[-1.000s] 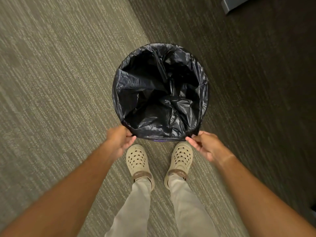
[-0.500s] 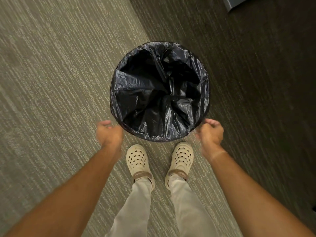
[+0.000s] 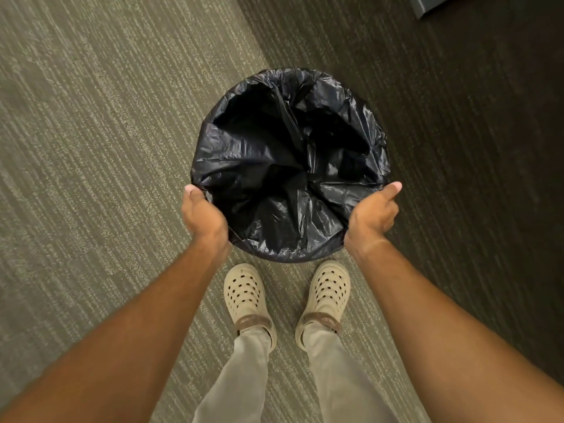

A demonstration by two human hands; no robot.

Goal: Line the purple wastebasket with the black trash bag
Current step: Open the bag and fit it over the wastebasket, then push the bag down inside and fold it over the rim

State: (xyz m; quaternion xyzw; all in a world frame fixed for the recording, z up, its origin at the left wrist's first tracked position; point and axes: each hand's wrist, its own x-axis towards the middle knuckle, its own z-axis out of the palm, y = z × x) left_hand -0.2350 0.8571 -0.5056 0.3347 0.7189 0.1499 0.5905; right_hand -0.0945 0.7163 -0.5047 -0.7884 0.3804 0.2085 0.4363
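The black trash bag [image 3: 290,166] fills the round wastebasket and is folded over its whole rim, so the purple wall of the basket is hidden. The bag's inside is crumpled and open. My left hand [image 3: 203,213] cups the rim on its near left side, thumb along the edge and fingers down the outside. My right hand [image 3: 374,212] cups the near right side the same way, thumb on the edge. Both hands press against the bag-covered rim.
The basket stands on striped grey-green carpet [image 3: 91,148]; darker carpet [image 3: 457,148] lies to the right. My two feet in cream clogs [image 3: 244,293] stand just in front of the basket. A grey object's corner [image 3: 433,4] shows at the top right.
Both hands left the near front edge of the bag, swung outward, and now clasp the left and right sides of the rim. The basket appears nearer and larger.
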